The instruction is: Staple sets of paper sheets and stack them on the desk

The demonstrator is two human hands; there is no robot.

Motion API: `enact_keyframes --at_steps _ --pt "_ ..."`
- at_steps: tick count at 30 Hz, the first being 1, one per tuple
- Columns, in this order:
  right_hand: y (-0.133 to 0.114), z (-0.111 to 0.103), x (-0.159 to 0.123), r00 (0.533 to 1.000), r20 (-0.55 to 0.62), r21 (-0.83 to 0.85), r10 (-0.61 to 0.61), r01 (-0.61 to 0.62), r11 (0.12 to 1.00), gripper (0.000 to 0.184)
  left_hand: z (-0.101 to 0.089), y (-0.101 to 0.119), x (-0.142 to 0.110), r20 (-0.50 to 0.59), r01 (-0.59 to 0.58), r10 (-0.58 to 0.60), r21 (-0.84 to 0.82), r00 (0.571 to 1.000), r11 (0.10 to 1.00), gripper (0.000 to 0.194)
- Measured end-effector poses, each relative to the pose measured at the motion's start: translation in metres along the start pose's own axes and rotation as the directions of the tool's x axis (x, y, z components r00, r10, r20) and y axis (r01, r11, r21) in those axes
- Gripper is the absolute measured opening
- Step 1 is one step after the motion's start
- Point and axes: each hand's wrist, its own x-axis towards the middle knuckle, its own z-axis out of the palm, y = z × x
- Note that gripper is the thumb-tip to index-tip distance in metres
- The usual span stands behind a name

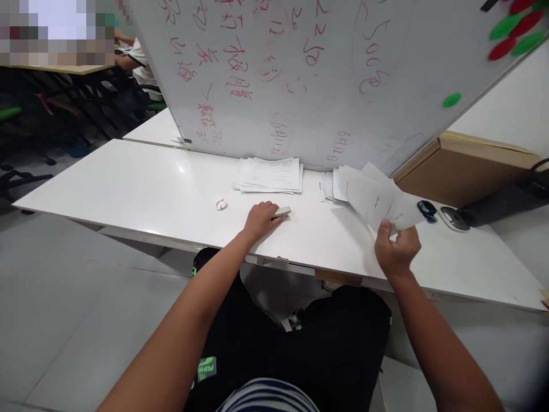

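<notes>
My left hand rests on the white desk with its fingers closed round a small pale stapler, whose front end sticks out to the right. At the right, my right hand pinches a few printed paper sheets between thumb and fingers and holds them raised and tilted above the desk. Partly behind those sheets lies a loose pile of papers. Beyond my left hand, a neater stack of printed papers lies against the foot of the whiteboard.
The whiteboard with red writing stands along the back of the desk. A small white curved object lies at left. On the right are a dark blue object, a computer mouse and a cardboard box. Another person sits far left.
</notes>
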Motion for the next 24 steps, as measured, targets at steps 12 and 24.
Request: enact_keyframes --at_steps 12,24 --pt "-0.074 -0.047 -0.099 0.767 0.149 0.306 -0.624 0.564 0.767 0.02 -0.02 0.015 -0.01 -0.381 -0.042 -0.025 -0.166 0.924 0.985 0.029" --pt "-0.111 -0.064 -0.132 0.782 0.305 0.225 -0.543 0.495 0.839 0.016 -0.004 0.096 -0.173 0.367 0.478 -0.692 -0.878 0.621 -0.037 0.053"
